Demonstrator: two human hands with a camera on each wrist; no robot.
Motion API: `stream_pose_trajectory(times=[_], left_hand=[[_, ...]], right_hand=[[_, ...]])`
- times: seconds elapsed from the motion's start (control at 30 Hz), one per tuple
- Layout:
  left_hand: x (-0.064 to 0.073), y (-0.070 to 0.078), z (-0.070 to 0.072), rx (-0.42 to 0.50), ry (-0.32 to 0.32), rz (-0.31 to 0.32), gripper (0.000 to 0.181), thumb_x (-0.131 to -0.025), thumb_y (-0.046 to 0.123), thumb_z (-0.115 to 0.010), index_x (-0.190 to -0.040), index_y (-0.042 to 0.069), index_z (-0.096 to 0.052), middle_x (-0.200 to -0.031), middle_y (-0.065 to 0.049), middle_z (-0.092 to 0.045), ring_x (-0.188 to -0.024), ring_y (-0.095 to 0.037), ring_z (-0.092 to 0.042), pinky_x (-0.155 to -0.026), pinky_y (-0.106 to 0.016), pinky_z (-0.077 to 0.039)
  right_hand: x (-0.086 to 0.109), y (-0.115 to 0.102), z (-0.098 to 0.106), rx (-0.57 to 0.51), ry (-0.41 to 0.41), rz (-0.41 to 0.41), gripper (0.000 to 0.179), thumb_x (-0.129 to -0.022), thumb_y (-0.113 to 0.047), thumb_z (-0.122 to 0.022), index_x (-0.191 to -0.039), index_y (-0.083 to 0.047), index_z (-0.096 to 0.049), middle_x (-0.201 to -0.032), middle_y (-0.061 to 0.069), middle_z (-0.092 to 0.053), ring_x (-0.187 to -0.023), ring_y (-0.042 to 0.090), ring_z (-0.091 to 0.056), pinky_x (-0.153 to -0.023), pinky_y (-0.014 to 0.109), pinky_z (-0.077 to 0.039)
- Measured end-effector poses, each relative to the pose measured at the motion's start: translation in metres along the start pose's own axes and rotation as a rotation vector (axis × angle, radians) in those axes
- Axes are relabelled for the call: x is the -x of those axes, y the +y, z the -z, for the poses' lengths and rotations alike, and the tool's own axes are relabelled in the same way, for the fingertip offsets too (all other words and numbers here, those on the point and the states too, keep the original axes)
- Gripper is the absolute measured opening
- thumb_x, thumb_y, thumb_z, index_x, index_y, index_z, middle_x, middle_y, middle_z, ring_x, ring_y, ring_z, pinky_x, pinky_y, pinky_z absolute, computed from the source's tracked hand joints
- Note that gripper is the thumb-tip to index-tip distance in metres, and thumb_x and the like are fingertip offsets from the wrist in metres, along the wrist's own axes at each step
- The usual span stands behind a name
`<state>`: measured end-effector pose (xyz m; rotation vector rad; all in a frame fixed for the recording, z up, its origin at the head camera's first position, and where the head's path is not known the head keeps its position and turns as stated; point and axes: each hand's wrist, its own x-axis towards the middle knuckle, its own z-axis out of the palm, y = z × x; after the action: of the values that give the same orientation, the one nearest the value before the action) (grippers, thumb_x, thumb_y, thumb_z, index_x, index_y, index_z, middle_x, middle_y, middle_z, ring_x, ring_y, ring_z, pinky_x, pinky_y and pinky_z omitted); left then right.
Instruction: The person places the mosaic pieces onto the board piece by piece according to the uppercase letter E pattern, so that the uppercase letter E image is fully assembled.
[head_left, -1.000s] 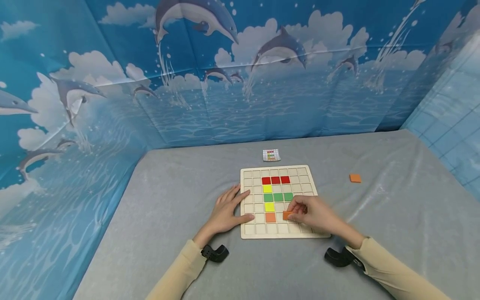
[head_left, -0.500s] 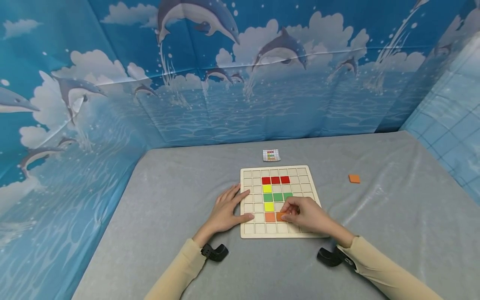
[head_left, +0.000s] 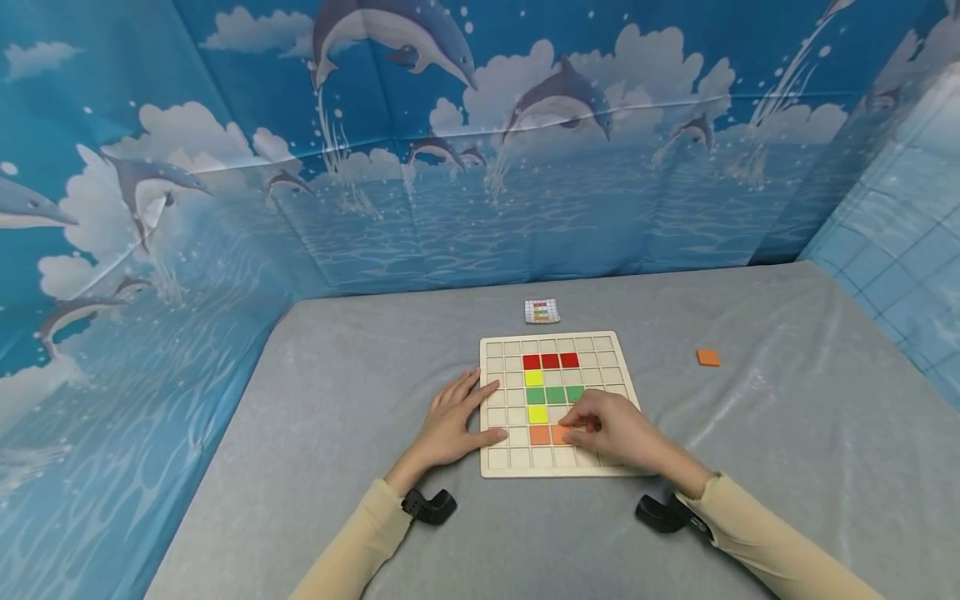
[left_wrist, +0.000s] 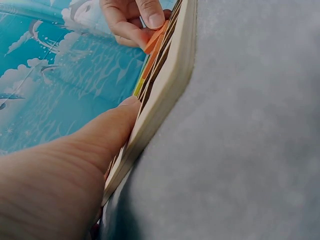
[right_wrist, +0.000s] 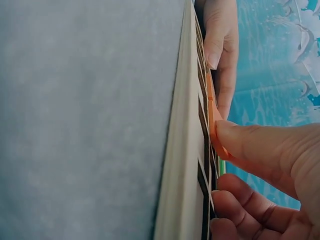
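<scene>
A wooden grid board lies on the table in the head view. My left hand rests along its left side, fingers spread, thumb over the edge. Between thumb and fingers my right hand pinches an orange square tile. In the right wrist view this tile leans at a slant, one edge down at a cell. Immediately left of it sits another orange tile, flat in its cell. Farther up are a row of red tiles, a yellow tile, green tiles and a lower yellow tile.
A loose orange tile lies on the grey table cover, right of the board. Behind the board is a small card printed with a coloured grid. A dolphin-print curtain hangs along the table's back.
My right hand has carried the orange tile left, from over a cell farther right to the one beside the placed orange tile, and tipped it lower. My left hand stays put.
</scene>
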<state>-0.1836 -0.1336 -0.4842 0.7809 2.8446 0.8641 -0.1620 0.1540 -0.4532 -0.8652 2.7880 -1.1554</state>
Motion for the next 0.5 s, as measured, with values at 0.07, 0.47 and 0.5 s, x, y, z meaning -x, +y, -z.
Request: stream_pose_trajectory(times=[0.07, 0.47, 0.5], left_hand=[[-0.0004, -0.0001, 0.0000, -0.006, -0.003, 0.004, 0.077, -0.086, 0.056, -0.061, -0.149, 0.023, -0.034, -0.157, -0.006, -0.015, -0.143, -0.020, -0.007, -0.109, -0.048, -0.009], [0.0002, -0.0002, 0.0001, -0.004, 0.005, -0.011, 0.076, -0.086, 0.055, -0.062, -0.149, 0.022, -0.035, -0.156, -0.008, -0.016, -0.143, -0.023, -0.009, -0.108, -0.051, -0.011], [0.0002, -0.0001, 0.0002, -0.002, 0.005, -0.014, 0.076, -0.086, 0.054, -0.062, -0.149, 0.022, -0.035, -0.156, -0.008, -0.017, -0.143, -0.023, -0.009, -0.108, -0.051, -0.011]], right_hand=[[0.0001, 0.0006, 0.0000, 0.014, 0.006, 0.012, 0.013, -0.077, -0.014, -0.080, -0.089, -0.016, -0.076, -0.074, -0.014, -0.053, -0.062, 0.004, -0.044, -0.054, 0.023, -0.038], [0.0022, -0.0061, 0.0023, 0.061, -0.033, -0.010, 0.013, -0.080, -0.013, -0.077, -0.093, -0.012, -0.077, -0.076, -0.014, -0.052, -0.065, 0.004, -0.045, -0.055, 0.023, -0.039], [0.0025, -0.0062, 0.0025, 0.059, -0.038, -0.009, 0.014, -0.080, -0.013, -0.077, -0.094, -0.012, -0.077, -0.077, -0.014, -0.053, -0.065, 0.004, -0.045, -0.056, 0.023, -0.039]])
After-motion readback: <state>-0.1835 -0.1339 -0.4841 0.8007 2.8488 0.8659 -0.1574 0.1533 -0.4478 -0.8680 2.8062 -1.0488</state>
